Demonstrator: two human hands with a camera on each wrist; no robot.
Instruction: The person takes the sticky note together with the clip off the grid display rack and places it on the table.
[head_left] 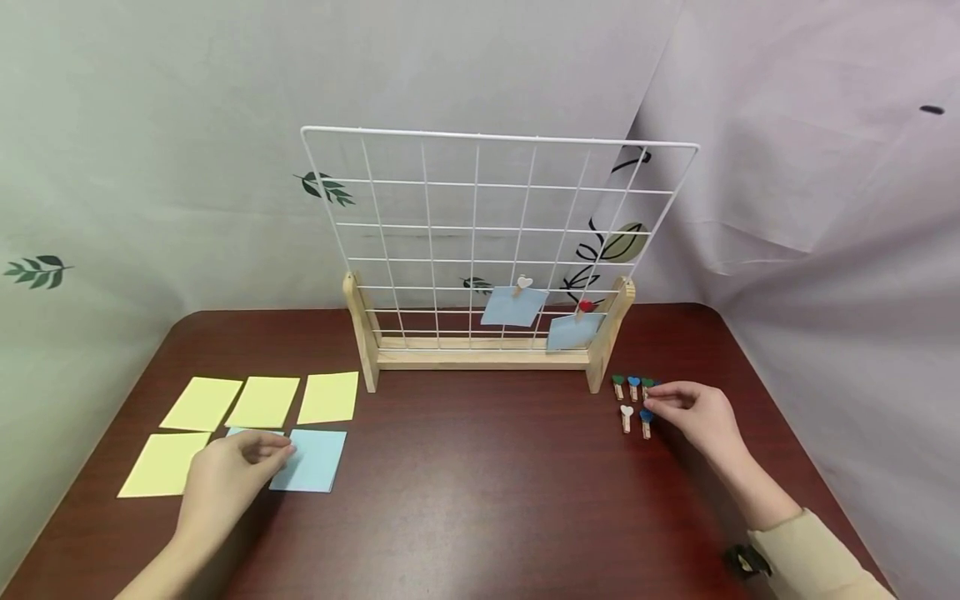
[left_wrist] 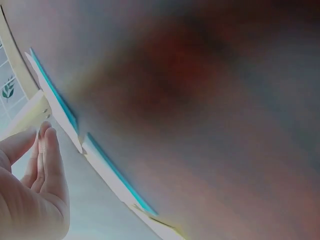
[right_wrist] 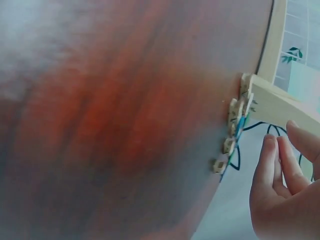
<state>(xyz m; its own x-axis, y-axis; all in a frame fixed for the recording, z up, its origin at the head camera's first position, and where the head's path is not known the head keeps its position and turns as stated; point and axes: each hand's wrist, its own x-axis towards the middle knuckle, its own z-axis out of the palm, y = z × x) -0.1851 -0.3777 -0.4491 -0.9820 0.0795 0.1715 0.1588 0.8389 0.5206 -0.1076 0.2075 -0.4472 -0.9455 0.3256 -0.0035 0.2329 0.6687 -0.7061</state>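
Observation:
My left hand [head_left: 225, 471] hovers over two blue paper notes, its thumb and fingers bent with a gap between them and nothing held. One blue note [head_left: 313, 462] lies flat to its right; the other blue note [head_left: 255, 431] is mostly hidden beneath the hand. On the right, my right hand [head_left: 697, 414] is beside several small wooden clips with heart tops. A green-heart clip [head_left: 647, 385] and a blue-heart clip [head_left: 646, 423] are nearest its fingertips. The right wrist view shows its thumb [right_wrist: 300, 135] apart from the fingers, holding nothing.
A white wire grid [head_left: 474, 227] stands in a wooden base [head_left: 483, 360] at the back. Two blue notes hang low on it, under a white-heart clip [head_left: 523, 284] and a red-heart clip [head_left: 585, 308]. Several yellow notes [head_left: 262, 402] lie at the left.

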